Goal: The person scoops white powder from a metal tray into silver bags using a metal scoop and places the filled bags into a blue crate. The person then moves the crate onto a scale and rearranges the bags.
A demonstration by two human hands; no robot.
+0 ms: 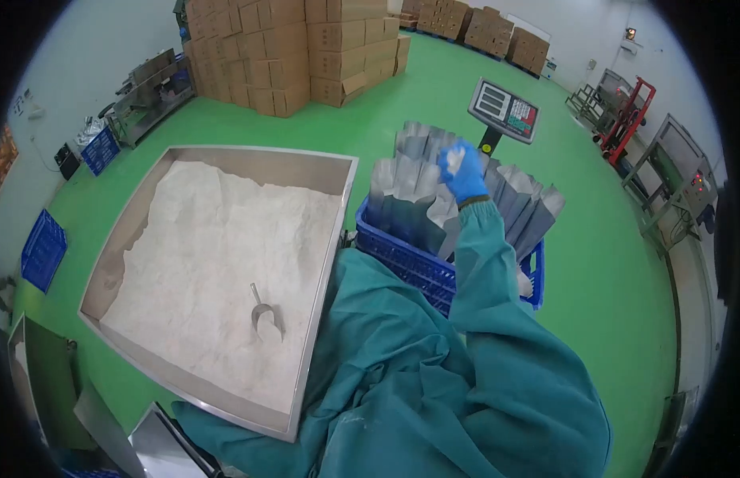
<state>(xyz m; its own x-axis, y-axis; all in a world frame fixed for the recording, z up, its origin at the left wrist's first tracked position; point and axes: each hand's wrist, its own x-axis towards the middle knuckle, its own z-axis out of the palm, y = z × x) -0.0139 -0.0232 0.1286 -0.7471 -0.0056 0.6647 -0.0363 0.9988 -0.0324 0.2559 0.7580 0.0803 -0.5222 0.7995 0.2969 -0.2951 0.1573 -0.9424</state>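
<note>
My right hand (463, 173), in a blue glove, is closed over the silvery bags (410, 187), with a bit of something whitish showing at its fingers. The bags stand upright with open tops in a blue plastic crate (406, 259). My left hand is not visible; its green sleeve passes below the near edge of the steel tray (346, 171). White powder (203, 255) fills much of that tray, and a metal scoop (266, 316) lies in it.
A scale display (504, 110) rises behind the crate. Stacked cartons (266, 56) stand at the back, with more cartons (488, 32) farther off. Metal equipment (677, 175) and a red lifter (629, 119) line the right wall. Another blue crate (43, 249) is at the left.
</note>
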